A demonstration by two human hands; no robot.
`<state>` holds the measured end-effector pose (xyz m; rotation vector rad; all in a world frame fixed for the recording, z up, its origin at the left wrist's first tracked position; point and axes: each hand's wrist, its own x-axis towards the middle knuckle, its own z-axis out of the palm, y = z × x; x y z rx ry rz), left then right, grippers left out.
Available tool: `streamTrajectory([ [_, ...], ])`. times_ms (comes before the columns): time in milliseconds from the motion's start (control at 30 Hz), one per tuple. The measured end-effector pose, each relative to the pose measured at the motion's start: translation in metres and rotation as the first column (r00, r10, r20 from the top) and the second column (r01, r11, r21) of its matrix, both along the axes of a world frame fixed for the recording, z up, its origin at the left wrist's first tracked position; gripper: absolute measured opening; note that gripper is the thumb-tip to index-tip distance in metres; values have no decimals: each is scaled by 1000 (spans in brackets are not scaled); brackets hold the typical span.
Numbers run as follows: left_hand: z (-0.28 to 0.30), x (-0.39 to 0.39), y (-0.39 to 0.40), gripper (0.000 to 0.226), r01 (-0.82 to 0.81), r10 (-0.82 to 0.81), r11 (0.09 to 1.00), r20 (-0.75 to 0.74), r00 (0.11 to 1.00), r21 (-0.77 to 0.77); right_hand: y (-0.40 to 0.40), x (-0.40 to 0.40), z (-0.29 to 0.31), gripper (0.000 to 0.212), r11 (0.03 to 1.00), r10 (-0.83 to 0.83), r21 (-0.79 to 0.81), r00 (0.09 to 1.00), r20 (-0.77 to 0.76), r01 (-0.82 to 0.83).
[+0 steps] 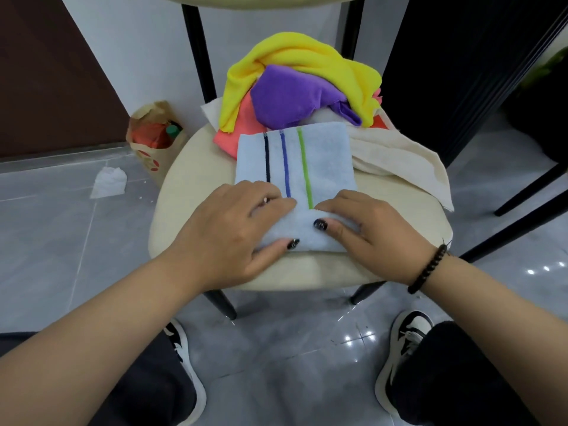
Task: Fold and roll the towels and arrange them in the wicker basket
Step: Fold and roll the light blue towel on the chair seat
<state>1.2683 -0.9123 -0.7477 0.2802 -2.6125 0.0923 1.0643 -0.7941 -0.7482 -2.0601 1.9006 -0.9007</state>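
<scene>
Six towels are sitting on one cream chair seat (190,186): one light blue striped towel (319,155), one yellow towel (295,56), one purple towel (292,96), one coral towel (242,127), one cream towel (399,155) and one white towel (212,110), while two hands, the left hand (233,229) and the right hand (375,232), are working on the striped one, and one paper bag (153,139) and one crumpled tissue (109,181) are lying on the floor beside two sneakers, one left sneaker (184,364) and one right sneaker (402,348).

Pale blue towel (319,155) on the cream chair (190,167), three stripes down it: black, blue, green. Behind it on the chair, a heap: yellow cloth (295,53) on top, purple cloth (292,93) under it, coral cloth (242,124) at the left. Cream towel (399,152) at the chair's right. Black nail polish on both thumbs. Black bead bracelet (427,269). Grey tiled floor (61,229).
</scene>
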Motion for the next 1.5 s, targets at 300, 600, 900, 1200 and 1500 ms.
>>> streamTrajectory([
  [300,-7,6,3,37,-34,34,989,5,999,144,-2,5,0,31,970,-69,-240,912,-404,-33],
  [600,5,0,-8,30,-101,157,752,-28,987,652,6,13,-1,48,998,47,-16,892,-450,-61],
  [900,2,4,6,51,-2,1,1000,158,987,5,-3,0,22,41,963,97,256,995,-17,-89],
  [1200,12,10,-5,46,-171,45,844,251,967,508,4,27,1,44,995,-86,-98,789,-609,33],
  [1500,11,8,11,51,-104,82,992,275,958,67,-6,4,34,37,907,80,417,996,-29,-61],
])
